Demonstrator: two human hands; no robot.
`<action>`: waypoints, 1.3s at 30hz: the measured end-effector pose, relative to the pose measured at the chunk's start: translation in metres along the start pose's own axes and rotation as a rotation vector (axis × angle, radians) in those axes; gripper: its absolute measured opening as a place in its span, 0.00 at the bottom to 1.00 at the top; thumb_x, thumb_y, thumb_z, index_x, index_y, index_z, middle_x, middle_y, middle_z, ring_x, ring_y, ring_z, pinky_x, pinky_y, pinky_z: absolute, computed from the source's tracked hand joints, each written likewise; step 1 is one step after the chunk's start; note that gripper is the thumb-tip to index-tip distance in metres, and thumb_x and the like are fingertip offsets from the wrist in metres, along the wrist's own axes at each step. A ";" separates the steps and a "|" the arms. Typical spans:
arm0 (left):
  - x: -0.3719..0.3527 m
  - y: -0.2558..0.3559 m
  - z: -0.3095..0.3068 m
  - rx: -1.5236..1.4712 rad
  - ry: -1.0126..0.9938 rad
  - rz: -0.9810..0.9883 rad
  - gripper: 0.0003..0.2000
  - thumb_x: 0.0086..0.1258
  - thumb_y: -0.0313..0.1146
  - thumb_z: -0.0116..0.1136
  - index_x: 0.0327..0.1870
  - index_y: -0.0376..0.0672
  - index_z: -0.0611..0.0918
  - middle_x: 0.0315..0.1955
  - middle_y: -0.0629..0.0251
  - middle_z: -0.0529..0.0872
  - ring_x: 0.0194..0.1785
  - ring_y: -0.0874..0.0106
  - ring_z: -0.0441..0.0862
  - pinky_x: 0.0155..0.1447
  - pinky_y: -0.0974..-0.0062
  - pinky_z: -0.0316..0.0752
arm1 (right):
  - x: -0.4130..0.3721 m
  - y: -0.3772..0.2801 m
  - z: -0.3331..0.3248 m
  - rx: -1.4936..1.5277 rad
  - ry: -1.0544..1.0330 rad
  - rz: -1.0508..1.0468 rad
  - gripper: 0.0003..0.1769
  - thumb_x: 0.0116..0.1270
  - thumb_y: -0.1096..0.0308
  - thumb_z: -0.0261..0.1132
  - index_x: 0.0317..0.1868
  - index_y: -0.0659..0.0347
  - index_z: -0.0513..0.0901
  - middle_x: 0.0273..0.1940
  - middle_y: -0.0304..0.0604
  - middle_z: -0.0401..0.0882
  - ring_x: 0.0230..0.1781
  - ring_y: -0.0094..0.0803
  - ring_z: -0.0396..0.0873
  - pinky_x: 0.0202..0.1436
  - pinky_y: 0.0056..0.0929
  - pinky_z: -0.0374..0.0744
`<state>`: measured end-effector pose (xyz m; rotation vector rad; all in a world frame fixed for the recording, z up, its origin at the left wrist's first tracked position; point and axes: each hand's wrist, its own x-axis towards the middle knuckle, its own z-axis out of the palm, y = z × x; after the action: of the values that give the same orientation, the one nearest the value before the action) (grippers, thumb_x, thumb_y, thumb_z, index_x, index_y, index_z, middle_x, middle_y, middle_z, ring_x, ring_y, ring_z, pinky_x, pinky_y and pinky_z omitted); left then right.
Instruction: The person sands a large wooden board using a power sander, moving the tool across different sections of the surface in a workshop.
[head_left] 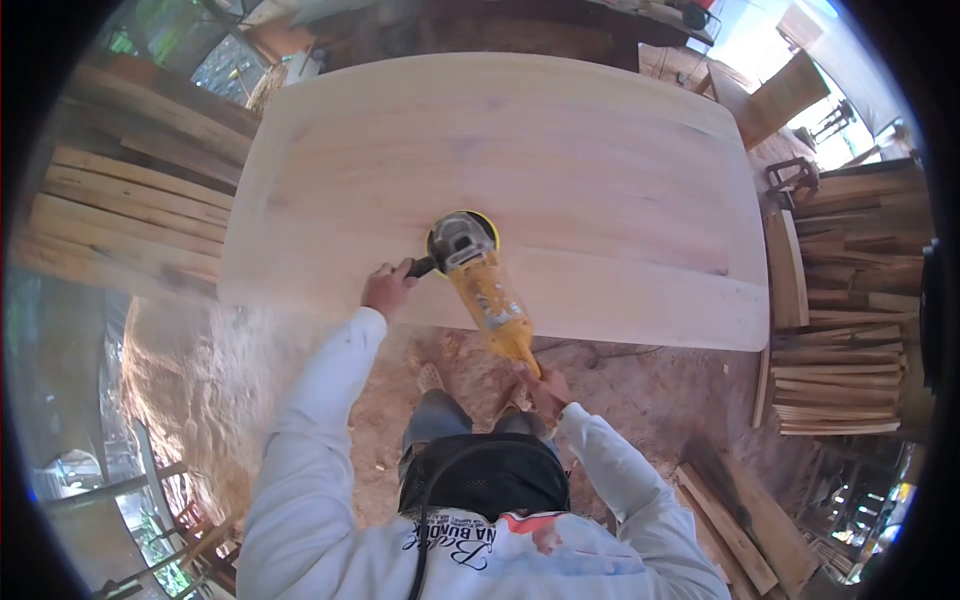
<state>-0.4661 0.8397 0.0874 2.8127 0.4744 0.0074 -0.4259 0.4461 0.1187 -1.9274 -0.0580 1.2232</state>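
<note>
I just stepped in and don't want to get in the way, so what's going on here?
A person is holding a yellow power tool over a large pale wooden panel. The left grip is on its black side handle, the right grip at its rear end. The tool's round head sits over the panel, towards its near side; a still can't show whether it's running. Boards are stacked to the right.

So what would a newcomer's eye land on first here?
Probably the yellow power tool, its yellow-rimmed disc over the big pale wooden panel. The left hand grips its black side handle, the right hand its rear end. Stacked boards lie beyond the panel's right edge.
</note>
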 end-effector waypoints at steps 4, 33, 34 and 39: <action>0.038 0.090 0.009 -0.014 -0.123 0.026 0.19 0.76 0.43 0.59 0.65 0.51 0.77 0.41 0.46 0.85 0.46 0.48 0.85 0.54 0.50 0.78 | -0.017 0.040 -0.052 0.174 0.056 0.050 0.37 0.73 0.33 0.62 0.61 0.60 0.82 0.26 0.38 0.78 0.22 0.26 0.77 0.26 0.30 0.77; 0.235 0.597 0.176 -0.118 -0.260 0.587 0.20 0.77 0.48 0.57 0.63 0.51 0.81 0.52 0.49 0.84 0.60 0.52 0.81 0.66 0.49 0.70 | -0.093 0.238 -0.383 0.656 0.644 0.167 0.35 0.76 0.33 0.58 0.54 0.62 0.82 0.23 0.38 0.73 0.18 0.28 0.70 0.21 0.30 0.70; 0.239 0.604 0.179 -0.112 -0.271 0.593 0.19 0.77 0.49 0.57 0.63 0.51 0.81 0.53 0.49 0.83 0.61 0.52 0.81 0.66 0.49 0.70 | -0.094 0.237 -0.385 0.671 0.660 0.181 0.35 0.75 0.33 0.58 0.54 0.62 0.82 0.23 0.38 0.73 0.18 0.28 0.71 0.21 0.30 0.70; 0.230 0.616 0.191 -0.087 -0.297 0.634 0.20 0.78 0.48 0.54 0.65 0.51 0.80 0.54 0.50 0.83 0.63 0.53 0.80 0.65 0.50 0.71 | -0.106 0.248 -0.370 0.726 0.653 0.172 0.37 0.73 0.31 0.59 0.53 0.62 0.81 0.22 0.39 0.72 0.16 0.28 0.70 0.19 0.30 0.69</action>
<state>-0.0413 0.3028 0.0684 2.6865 -0.4742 -0.2460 -0.2898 0.0097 0.0985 -1.5870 0.7955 0.5341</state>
